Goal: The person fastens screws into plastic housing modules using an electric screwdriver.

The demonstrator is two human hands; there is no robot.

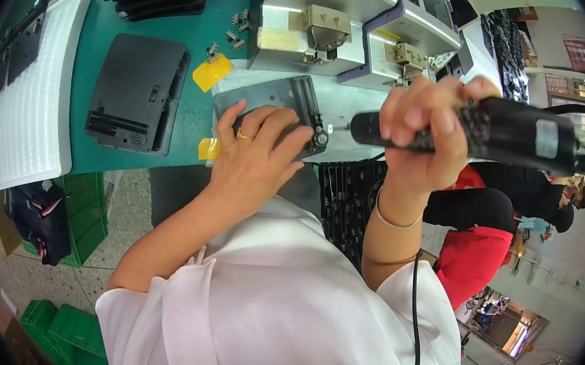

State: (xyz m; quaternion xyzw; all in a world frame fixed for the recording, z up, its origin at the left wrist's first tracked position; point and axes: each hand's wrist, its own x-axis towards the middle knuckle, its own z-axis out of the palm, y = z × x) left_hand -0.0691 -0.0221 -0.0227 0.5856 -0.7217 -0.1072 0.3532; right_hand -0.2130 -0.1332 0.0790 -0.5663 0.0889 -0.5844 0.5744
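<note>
Hands: left (257,154) flat on grey plastic panel (277,102), right (422,129) gripping textured black screwdriver (494,129), perhaps electric.

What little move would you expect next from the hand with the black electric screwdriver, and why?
Probably a short push of the black electric screwdriver toward the round metal fitting on the grey flat panel. Its tip sits just beside that fitting, the right hand grips the tool, and the left hand presses the panel flat.
</note>
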